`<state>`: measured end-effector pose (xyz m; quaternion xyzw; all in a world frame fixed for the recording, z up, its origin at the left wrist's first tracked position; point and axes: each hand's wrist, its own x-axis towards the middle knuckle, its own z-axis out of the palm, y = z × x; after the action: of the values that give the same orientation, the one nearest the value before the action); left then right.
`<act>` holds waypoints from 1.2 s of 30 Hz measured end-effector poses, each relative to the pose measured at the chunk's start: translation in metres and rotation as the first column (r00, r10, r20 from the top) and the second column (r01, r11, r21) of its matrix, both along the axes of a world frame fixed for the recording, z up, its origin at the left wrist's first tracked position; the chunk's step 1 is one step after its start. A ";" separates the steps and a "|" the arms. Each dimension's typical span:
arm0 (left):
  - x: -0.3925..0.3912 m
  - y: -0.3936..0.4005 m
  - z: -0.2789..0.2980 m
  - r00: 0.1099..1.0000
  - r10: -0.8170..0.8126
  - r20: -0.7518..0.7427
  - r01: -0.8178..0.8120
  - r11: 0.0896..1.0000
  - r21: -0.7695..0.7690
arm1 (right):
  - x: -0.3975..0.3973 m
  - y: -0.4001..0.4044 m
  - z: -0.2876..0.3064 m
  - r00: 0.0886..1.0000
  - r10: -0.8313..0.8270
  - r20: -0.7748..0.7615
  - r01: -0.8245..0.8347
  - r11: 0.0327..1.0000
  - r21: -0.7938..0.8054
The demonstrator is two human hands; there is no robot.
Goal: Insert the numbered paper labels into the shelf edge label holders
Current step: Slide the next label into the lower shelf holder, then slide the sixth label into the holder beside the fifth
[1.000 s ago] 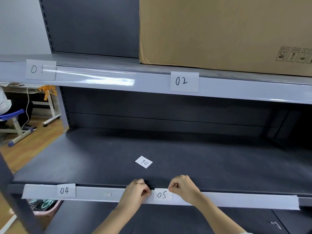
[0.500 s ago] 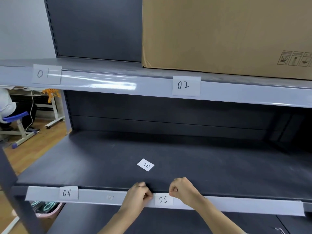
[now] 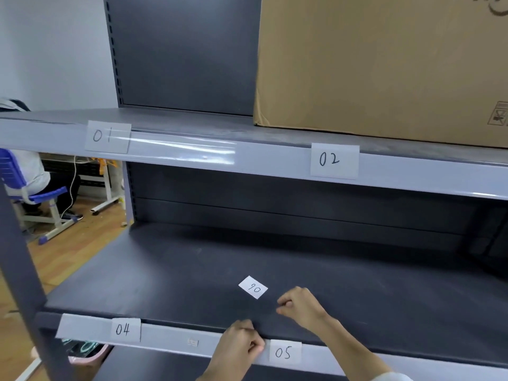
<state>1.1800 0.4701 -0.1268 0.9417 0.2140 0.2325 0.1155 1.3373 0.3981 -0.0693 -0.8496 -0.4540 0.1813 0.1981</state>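
The left hand is curled with its fingertips pinched at the lower label holder, touching the left edge of label 05. The right hand, loosely clenched and holding nothing, hovers over the shelf, just right of the loose label 06.

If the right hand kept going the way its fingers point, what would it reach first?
Probably the loose paper label lying on the shelf surface, just up-left of the right hand; the gap between them looks free, though depth is uncertain.

dark lower shelf bears one loose paper label marked 06.
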 end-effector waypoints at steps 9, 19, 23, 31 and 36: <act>0.011 0.008 -0.012 0.990 0.114 0.078 -0.117 0.992 0.042 | -0.008 0.049 -0.009 0.987 -0.133 0.093 0.133 0.991 0.008; 0.016 0.015 -0.017 0.992 0.124 -0.021 -0.124 0.992 0.014 | -0.009 0.063 -0.013 0.978 -0.180 0.106 0.186 0.981 -0.052; 0.019 0.016 -0.019 0.989 0.139 0.057 -0.141 0.989 0.041 | -0.009 0.065 -0.013 0.972 -0.222 0.080 0.224 0.974 -0.018; 0.012 0.012 -0.015 0.977 0.062 0.206 -0.076 0.995 0.059 | 0.005 0.047 -0.003 0.843 -0.295 -0.449 0.401 0.902 0.160; 0.014 0.019 -0.029 0.958 -0.043 0.284 0.032 0.999 0.041 | 0.018 0.007 0.003 0.766 -0.374 -0.523 0.515 0.844 0.149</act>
<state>1.1942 0.4887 -0.1560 0.9043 0.1730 0.3672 0.1323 1.3557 0.4050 -0.0663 -0.8247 -0.1958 0.2639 0.4603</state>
